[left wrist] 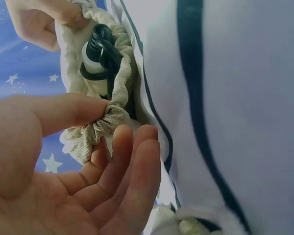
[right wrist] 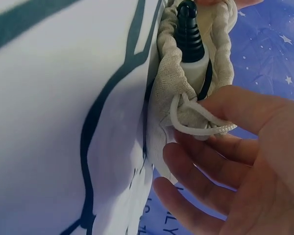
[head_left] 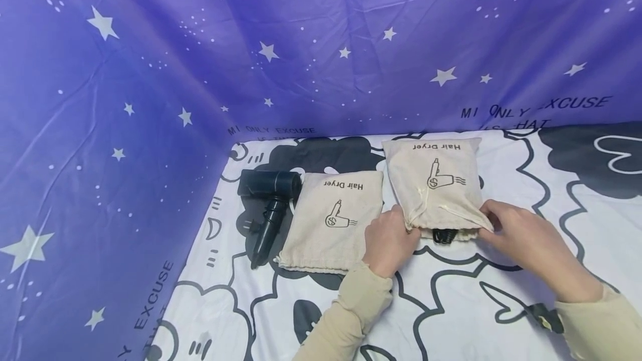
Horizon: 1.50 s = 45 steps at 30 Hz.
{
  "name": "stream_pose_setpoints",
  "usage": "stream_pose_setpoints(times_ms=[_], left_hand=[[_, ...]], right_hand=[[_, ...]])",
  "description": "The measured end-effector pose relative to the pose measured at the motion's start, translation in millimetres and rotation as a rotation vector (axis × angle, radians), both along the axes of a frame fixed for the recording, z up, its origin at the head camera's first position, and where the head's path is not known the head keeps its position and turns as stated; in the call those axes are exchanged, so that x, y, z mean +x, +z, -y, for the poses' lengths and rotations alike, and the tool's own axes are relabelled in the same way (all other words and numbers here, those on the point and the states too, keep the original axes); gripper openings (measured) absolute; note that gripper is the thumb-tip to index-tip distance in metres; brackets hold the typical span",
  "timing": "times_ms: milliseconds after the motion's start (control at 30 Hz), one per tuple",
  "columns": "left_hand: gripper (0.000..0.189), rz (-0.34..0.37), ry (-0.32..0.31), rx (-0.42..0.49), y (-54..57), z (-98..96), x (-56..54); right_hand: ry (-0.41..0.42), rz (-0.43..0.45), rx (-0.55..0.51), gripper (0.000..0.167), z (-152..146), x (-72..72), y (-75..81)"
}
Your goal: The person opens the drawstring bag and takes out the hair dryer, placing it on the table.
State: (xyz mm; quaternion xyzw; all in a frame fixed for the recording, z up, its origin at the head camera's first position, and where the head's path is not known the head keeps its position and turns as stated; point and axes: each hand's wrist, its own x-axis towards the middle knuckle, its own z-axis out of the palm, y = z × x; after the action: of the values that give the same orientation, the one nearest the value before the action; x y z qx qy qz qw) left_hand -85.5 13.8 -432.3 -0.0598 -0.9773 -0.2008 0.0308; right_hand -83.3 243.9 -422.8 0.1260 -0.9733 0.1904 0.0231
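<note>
A cream drawstring bag (head_left: 436, 183) printed "Hair Dryer" lies with its mouth toward me, filled out by what is inside. My left hand (head_left: 390, 239) pinches one corner of the mouth between thumb and fingers. At the opposite corner my right hand (head_left: 521, 233) pinches the fabric beside a white drawstring loop (right wrist: 193, 131). Between the hands the mouth gapes. A white handle end (right wrist: 195, 73) with a black ribbed cord sleeve (right wrist: 190, 41) shows inside, with black cord (left wrist: 108, 54) bunched there. The rest of the contents is hidden by the cloth.
Left of my left hand lies a second "Hair Dryer" bag (head_left: 331, 238), flat. Beyond it rests a dark hair dryer (head_left: 271, 185) with its cord wrapped round the handle. Purple star-printed cloth (head_left: 301, 71) rises behind and at the left of the black-and-white patterned sheet (head_left: 451, 316).
</note>
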Motion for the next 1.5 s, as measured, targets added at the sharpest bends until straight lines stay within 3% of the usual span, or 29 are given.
stream_pose_setpoints(times_ms=[333, 633, 933, 1167, 1367, 1500], left_hand=[[0.026, 0.009, -0.018, -0.01, 6.1, 9.8, -3.5], [0.026, -0.01, -0.024, -0.035, 1.9, 8.1, -3.7], [0.019, 0.061, -0.049, 0.035, 2.9, 24.5, -5.6], [0.024, 0.047, -0.056, 0.086, 3.9, 26.1, -4.6], [0.029, 0.037, -0.029, 0.048, 2.2, 19.2, -2.6], [0.02, 0.041, -0.022, 0.018, 1.9, 19.3, -3.7]], right_hand=[[0.001, 0.012, 0.001, 0.017, -4.7, 0.4, -0.4], [-0.011, 0.028, 0.007, 0.018, -3.4, 0.0, -1.1], [0.012, 0.046, 0.036, 0.018, -12.7, 2.2, -2.1], [0.007, 0.044, 0.03, 0.017, -11.1, 2.4, -3.2], [0.001, 0.062, 0.019, 0.02, -7.1, 1.2, -2.3], [0.001, 0.06, 0.02, 0.021, -6.7, 0.3, -1.5]])
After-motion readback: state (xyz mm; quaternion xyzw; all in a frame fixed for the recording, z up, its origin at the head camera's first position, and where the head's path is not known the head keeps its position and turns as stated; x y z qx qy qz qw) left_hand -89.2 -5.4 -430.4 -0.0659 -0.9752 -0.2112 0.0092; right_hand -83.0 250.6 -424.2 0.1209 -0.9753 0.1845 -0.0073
